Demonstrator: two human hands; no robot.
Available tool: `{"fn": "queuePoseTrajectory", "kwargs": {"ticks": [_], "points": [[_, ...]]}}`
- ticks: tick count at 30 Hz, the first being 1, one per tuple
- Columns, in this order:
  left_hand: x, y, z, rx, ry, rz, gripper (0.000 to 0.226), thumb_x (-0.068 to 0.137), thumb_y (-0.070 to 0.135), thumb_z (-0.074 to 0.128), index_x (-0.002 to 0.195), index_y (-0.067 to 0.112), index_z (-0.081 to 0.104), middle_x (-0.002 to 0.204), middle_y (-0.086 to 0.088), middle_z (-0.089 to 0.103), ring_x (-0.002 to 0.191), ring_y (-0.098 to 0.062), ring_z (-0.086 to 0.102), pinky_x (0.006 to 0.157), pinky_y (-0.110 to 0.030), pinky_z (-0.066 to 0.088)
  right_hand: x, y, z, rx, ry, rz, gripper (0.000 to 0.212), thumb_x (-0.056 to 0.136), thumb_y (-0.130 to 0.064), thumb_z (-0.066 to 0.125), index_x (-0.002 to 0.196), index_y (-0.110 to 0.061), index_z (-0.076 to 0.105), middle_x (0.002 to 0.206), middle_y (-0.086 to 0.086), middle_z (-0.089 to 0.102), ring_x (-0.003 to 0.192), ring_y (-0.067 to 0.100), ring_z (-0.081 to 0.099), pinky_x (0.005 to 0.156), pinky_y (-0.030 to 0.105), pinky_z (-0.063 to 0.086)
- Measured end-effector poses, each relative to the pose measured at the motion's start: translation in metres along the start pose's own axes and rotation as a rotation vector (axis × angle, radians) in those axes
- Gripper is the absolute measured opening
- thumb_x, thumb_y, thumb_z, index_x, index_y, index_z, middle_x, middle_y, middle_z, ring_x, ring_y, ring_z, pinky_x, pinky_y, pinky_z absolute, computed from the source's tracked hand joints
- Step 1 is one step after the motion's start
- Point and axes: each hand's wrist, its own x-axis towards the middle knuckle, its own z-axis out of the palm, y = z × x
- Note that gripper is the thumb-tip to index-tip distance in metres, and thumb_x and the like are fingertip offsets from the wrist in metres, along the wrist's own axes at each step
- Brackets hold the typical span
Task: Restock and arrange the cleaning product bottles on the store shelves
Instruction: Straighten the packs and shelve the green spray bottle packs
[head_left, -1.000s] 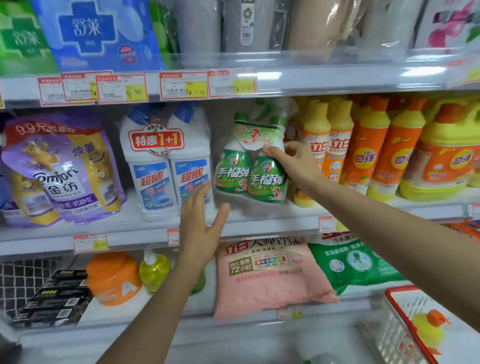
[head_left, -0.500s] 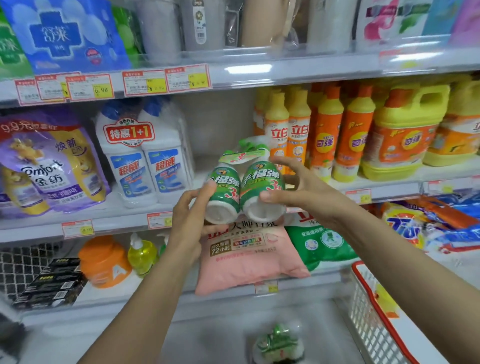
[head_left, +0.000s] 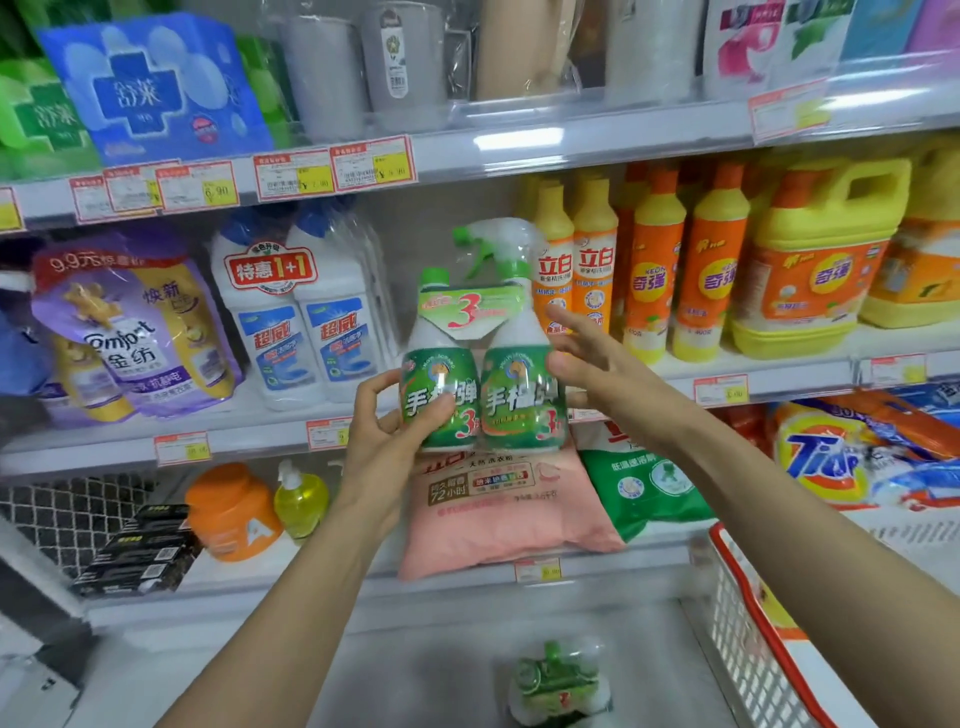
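Note:
A shrink-wrapped twin pack of green-labelled spray bottles (head_left: 480, 384) stands upright in the air in front of the middle shelf (head_left: 249, 441). My left hand (head_left: 384, 441) grips the lower part of the left bottle, thumb across the label. My right hand (head_left: 608, 379) rests against the right bottle's side with its fingers spread and nearly straight. Behind the pack is a gap on the shelf between the white toilet cleaner bottles (head_left: 306, 332) and the orange dish soap bottles (head_left: 639, 270). A second green twin pack (head_left: 558, 686) lies on the floor below.
A red-rimmed white basket (head_left: 737, 597) stands at the lower right. Pink (head_left: 498, 509) and green (head_left: 649, 483) detergent bags lie on the lower shelf under my hands. Purple softener pouches (head_left: 135, 332) fill the left, and large yellow jugs (head_left: 821, 260) the right.
The twin pack came off the shelf, tipped with its bases toward me, and now stands upright again. My left hand has taken hold of it; my right hand's fingers have loosened.

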Motion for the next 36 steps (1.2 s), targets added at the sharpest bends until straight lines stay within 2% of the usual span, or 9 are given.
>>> {"fn": "queuePoseTrajectory", "kwargs": {"ticks": [4,10,14,18,21,25,27,32,36], "points": [[-0.006,-0.014,-0.002,0.104,-0.119,0.112,0.076,0.056,0.026,0.094,0.120,0.032,0.053,0.108,-0.012,0.070,0.091,-0.018,0.072,0.069,-0.027,0.058,0.002,0.002,0.007,0.057,0.116,-0.008,0.012,0.098,-0.029,0.055,0.101,-0.019,0.061,0.076,-0.024,0.071,0.074,-0.005,0.068,0.062,0.011,0.050],[0.007,-0.010,0.010,0.254,-0.163,0.058,0.089,0.061,0.051,0.077,0.141,0.040,0.041,0.122,0.013,0.062,0.102,-0.001,0.066,0.075,-0.020,0.056,0.008,0.012,0.006,0.017,0.182,-0.035,0.035,0.093,-0.031,0.063,0.118,-0.007,0.060,0.106,0.009,0.075,0.094,0.024,0.074,0.081,0.041,0.061],[0.011,-0.016,0.014,0.217,-0.151,0.042,0.069,0.060,0.044,0.080,0.124,0.029,0.059,0.112,0.003,0.072,0.094,-0.011,0.072,0.073,-0.028,0.059,0.008,0.014,0.002,0.080,0.129,0.021,0.030,0.095,-0.026,0.062,0.120,-0.019,0.047,0.103,-0.006,0.072,0.090,0.007,0.072,0.067,0.017,0.056],[0.007,-0.029,0.016,0.252,-0.052,0.097,0.067,0.054,0.045,0.084,0.115,0.034,0.060,0.104,0.005,0.071,0.090,-0.009,0.071,0.072,-0.033,0.061,0.017,0.012,-0.003,-0.298,0.449,-0.064,0.063,0.085,-0.043,0.073,0.133,-0.016,0.043,0.123,-0.002,0.056,0.113,0.009,0.057,0.088,0.024,0.052],[0.008,-0.034,0.009,0.299,-0.076,0.157,0.072,0.053,0.048,0.092,0.115,0.039,0.058,0.106,0.010,0.070,0.095,-0.006,0.068,0.073,-0.033,0.060,0.020,0.013,-0.007,-0.138,0.535,-0.142,0.082,0.083,-0.042,0.074,0.146,-0.019,0.028,0.140,-0.002,0.047,0.116,0.010,0.057,0.095,0.023,0.051],[0.009,-0.043,-0.002,0.317,-0.163,0.114,0.069,0.051,0.051,0.086,0.114,0.042,0.060,0.109,0.013,0.071,0.101,-0.006,0.068,0.080,-0.032,0.059,0.017,0.013,-0.018,0.035,0.280,-0.132,0.036,0.090,-0.026,0.068,0.124,-0.018,0.058,0.112,0.001,0.073,0.096,0.014,0.072,0.072,0.027,0.060],[0.009,-0.045,-0.004,0.350,-0.206,0.063,0.073,0.054,0.053,0.087,0.120,0.041,0.058,0.118,0.011,0.069,0.108,-0.008,0.066,0.090,-0.037,0.057,0.018,0.017,-0.014,0.012,0.322,-0.165,0.025,0.090,-0.021,0.070,0.112,-0.013,0.066,0.098,0.004,0.076,0.086,0.014,0.074,0.060,0.024,0.056],[-0.006,-0.034,0.026,0.744,0.089,0.417,0.076,0.064,0.065,0.073,0.131,0.037,0.049,0.126,0.010,0.046,0.118,-0.009,0.048,0.098,-0.030,0.044,0.022,0.020,0.001,-0.211,0.533,-0.187,0.042,0.075,-0.054,0.074,0.097,-0.018,0.070,0.087,-0.003,0.075,0.082,0.015,0.072,0.073,0.043,0.059],[-0.022,-0.039,0.060,0.948,0.058,0.435,0.104,0.054,0.082,0.060,0.138,0.024,0.041,0.136,0.002,0.042,0.125,-0.017,0.042,0.097,-0.034,0.043,0.019,0.014,0.010,-0.396,0.564,-0.202,0.046,0.078,-0.054,0.071,0.099,-0.013,0.065,0.090,0.000,0.072,0.084,0.019,0.067,0.076,0.044,0.054]]}}
